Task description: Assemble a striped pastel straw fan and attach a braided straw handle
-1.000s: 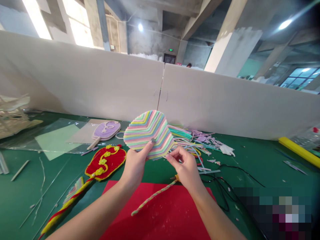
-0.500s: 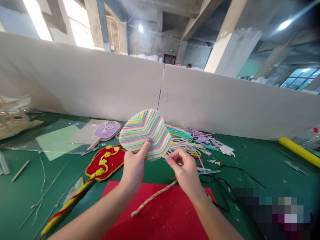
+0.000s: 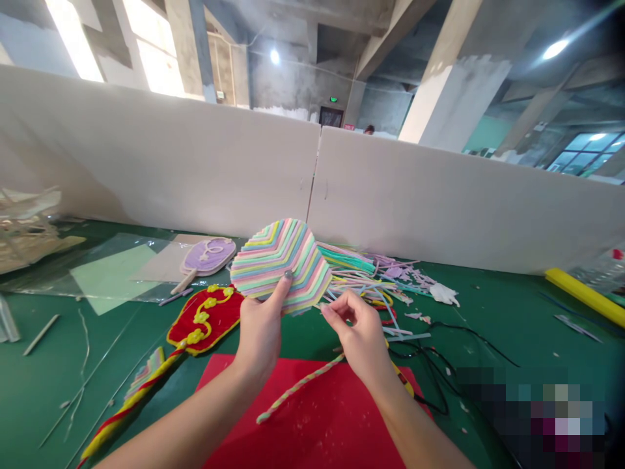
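A round fan panel [image 3: 280, 260] of pastel chenille stems, laid in V-shaped stripes, is held up above the table. My left hand [image 3: 261, 326] grips its lower edge, thumb on the striped face and fingers hidden behind. Just off the panel's lower right edge, my right hand [image 3: 359, 332] is pinched at thumb and forefinger; what they hold is too small to make out. Below lies a braided pastel cord [image 3: 300, 385] on a red sheet [image 3: 303, 436]. To the left rests a red fan [image 3: 215, 326] with yellow knotted trim and a twisted handle.
Behind are a lilac fan [image 3: 209, 255], a green sheet [image 3: 114, 277] and bundled chenille stems [image 3: 349, 257] with scraps. Black cable [image 3: 432, 358] runs at the right, near a yellow roll [image 3: 590, 296]. A white partition [image 3: 415, 202] closes the table's back.
The striped panel has shifted slightly left and down in my left hand. A small gap now shows between its edge and my right fingertips, which remain pinched.
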A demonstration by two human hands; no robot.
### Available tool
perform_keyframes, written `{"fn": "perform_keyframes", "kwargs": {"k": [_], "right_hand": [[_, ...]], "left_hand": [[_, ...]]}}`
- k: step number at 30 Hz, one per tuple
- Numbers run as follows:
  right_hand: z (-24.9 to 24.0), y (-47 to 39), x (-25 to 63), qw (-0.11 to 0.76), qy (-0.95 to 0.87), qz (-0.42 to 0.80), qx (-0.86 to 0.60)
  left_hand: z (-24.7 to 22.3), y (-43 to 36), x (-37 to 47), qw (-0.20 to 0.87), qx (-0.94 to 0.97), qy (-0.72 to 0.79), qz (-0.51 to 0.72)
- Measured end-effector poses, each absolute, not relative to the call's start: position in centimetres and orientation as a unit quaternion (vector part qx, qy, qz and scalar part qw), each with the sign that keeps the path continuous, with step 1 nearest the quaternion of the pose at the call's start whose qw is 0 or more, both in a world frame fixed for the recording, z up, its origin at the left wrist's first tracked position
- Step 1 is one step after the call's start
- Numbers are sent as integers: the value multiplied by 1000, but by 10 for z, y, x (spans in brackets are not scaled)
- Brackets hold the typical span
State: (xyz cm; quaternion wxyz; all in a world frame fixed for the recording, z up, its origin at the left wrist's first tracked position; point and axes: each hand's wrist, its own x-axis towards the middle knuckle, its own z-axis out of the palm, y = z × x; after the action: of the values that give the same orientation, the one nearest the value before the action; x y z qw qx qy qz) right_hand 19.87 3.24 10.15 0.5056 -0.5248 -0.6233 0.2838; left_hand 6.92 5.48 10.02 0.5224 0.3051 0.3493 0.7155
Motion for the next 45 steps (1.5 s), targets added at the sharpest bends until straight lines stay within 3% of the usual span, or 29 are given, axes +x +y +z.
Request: {"fn": "perform_keyframes", "kwargs": {"k": [12, 33, 41, 45], "right_hand": [[93, 29, 190, 518, -646, 193, -527], [89, 28, 185, 542, -622, 205, -526], [94, 33, 194, 529, -604, 287, -522], [90, 31, 189, 541, -601, 245, -536]], "left_hand": [[100, 59, 68, 519, 269, 364, 725], [95, 56, 72, 574, 283, 336, 691], [97, 60, 66, 594, 316, 336, 659], [97, 58, 69, 594, 322, 333, 658]]}}
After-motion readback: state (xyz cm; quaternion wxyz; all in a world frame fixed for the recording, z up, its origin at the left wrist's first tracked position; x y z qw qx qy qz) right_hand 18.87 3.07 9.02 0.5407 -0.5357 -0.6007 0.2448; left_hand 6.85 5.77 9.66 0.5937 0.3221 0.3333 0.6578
